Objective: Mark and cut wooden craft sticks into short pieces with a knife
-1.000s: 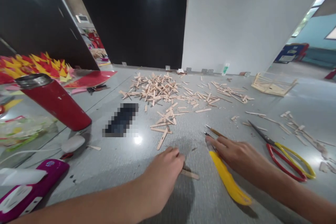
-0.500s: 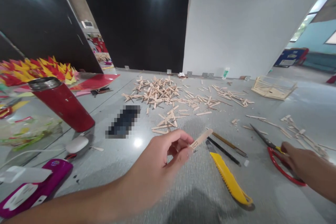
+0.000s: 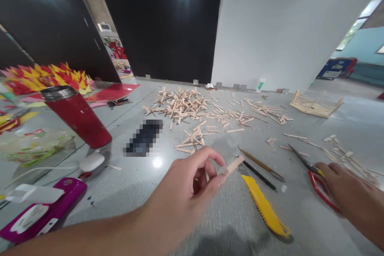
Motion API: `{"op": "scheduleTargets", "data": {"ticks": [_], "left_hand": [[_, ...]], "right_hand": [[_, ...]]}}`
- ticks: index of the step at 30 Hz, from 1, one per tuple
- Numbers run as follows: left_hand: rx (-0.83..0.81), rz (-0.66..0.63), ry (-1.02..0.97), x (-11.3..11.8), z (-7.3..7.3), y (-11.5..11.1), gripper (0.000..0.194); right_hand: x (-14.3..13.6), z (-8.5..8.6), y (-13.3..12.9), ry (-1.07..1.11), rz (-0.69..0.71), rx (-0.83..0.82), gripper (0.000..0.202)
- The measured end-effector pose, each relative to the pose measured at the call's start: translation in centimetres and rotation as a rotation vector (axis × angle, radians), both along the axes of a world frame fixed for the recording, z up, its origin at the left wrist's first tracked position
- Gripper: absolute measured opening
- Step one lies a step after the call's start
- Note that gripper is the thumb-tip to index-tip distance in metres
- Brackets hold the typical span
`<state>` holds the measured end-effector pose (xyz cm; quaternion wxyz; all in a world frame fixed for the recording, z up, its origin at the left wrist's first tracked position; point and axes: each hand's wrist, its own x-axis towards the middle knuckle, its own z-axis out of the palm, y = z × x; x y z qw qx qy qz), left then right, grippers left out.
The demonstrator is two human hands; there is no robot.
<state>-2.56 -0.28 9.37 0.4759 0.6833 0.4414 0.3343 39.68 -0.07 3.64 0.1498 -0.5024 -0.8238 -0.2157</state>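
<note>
My left hand (image 3: 195,192) pinches a wooden craft stick (image 3: 234,165) between thumb and fingers. The stick points up and right, with a dark mark partly visible near the thumb. At the right, my right hand (image 3: 345,186) is closed over the red handles of a pair of scissors (image 3: 304,160). The blades lie low over the table and point away to the left. Between my hands lie a yellow utility knife (image 3: 264,206), a black pen-like tool (image 3: 261,175) and a brown, thin-tipped tool (image 3: 264,164).
Piled craft sticks (image 3: 183,104) spread across the table's middle. A small stick frame (image 3: 316,104) stands at the back right. Leftward are a blurred-out dark phone-like object (image 3: 144,138), a red flask (image 3: 79,118), a purple power strip (image 3: 66,196) and folded paper pieces (image 3: 48,78).
The craft stick has turned and dropped slightly, so its mark shows less. My right hand has shifted a little left and covers more of the scissors' handles. The view has shifted slightly.
</note>
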Motion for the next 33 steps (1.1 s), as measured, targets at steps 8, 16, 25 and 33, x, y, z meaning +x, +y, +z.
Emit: {"op": "scheduleTargets", "data": {"ticks": [8, 16, 25, 33], "left_hand": [[-0.192, -0.155, 0.188, 2.8, -7.3, 0.3, 0.029], [0.110, -0.291, 0.345, 1.7, -6.6, 0.9, 0.030], [0.787, -0.657, 0.522, 0.7, -7.8, 2.5, 0.034], [0.622, -0.505, 0.621, 1.1, -10.0, 1.3, 0.055]], "right_hand": [[-9.9, -1.1, 0.6, -0.412, 0.457, 0.095, 0.059], [-10.8, -0.9, 2.9, -0.333, 0.626, 0.047, 0.038], [-12.7, -0.3, 1.3, 0.475, 0.282, -0.197, 0.007], [-15.3, -1.3, 0.8, 1.087, 0.019, -0.599, 0.030]]}}
